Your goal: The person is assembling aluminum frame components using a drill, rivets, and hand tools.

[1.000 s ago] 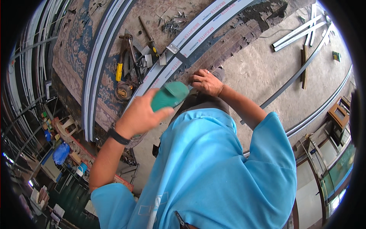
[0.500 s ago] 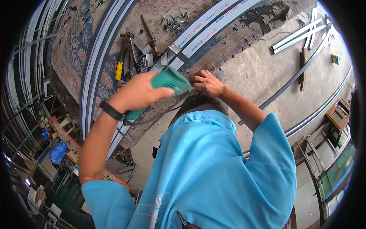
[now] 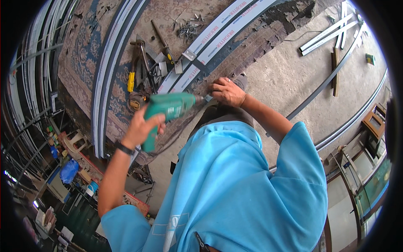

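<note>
My left hand (image 3: pixel 145 128), with a dark band at the wrist, is wrapped round the handle of a green power drill (image 3: pixel 172 105). The drill is smeared by motion and its nose points right. Just past its tip my right hand (image 3: pixel 226 91) has its fingers closed, pinching a small light metal piece (image 3: pixel 208 98) that is mostly hidden. Whether the drill tip touches the piece I cannot tell. Beyond the drill lie long aluminium profiles (image 3: pixel 218 42) with white printed film. A small shiny metal bracket (image 3: pixel 189 54) rests across them.
Past the drill on the worn carpet (image 3: pixel 79 54) are a tape measure (image 3: pixel 136 101), a yellow-handled tool (image 3: pixel 131 82), a tool with a black-and-yellow grip (image 3: pixel 169 56) and a pile of small metal fasteners (image 3: pixel 190 29). More profiles (image 3: pixel 111 75) stretch along the left. A dark cord trails below the drill.
The drill has swung from a tilted pose to a roughly level one, its nose now toward my right hand. My left hand has dropped lower with it. My right hand stays nearly in place.
</note>
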`<state>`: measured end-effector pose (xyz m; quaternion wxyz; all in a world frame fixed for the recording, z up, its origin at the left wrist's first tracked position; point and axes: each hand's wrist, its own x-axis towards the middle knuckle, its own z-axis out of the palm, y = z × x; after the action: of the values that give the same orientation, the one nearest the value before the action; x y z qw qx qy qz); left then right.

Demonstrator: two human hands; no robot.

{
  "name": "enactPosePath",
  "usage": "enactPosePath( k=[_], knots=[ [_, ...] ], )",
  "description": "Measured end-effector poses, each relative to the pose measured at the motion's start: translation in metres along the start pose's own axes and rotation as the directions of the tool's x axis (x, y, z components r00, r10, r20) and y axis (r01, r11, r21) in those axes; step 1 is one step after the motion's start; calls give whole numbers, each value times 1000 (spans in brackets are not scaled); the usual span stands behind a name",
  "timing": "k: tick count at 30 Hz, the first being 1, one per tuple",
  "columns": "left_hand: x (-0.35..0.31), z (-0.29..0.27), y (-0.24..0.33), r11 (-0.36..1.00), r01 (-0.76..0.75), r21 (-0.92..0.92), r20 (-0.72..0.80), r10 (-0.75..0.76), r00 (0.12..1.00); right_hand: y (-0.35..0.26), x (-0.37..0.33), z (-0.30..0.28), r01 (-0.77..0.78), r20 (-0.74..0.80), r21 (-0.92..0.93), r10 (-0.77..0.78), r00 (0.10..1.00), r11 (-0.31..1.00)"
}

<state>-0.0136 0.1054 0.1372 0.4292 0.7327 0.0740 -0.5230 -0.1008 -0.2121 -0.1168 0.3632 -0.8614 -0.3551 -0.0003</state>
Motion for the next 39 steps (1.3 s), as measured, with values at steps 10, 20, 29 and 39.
enactPosePath(
  k=[10,20,29,39],
  knots=[
    [-28,45,54,768,-310,560,66,332,941,-12,4,4,-168,-84,-23,165,983,986],
    [-18,49,52,762,-349,546,73,372,925,-10,4,5,-226,-19,59,227,974,972],
    [-13,61,72,745,-207,634,56,223,973,-7,2,9,-175,-100,54,180,979,983],
    [-15,67,57,740,-259,621,49,293,955,-10,2,9,-190,-79,45,193,978,981]
  ],
)
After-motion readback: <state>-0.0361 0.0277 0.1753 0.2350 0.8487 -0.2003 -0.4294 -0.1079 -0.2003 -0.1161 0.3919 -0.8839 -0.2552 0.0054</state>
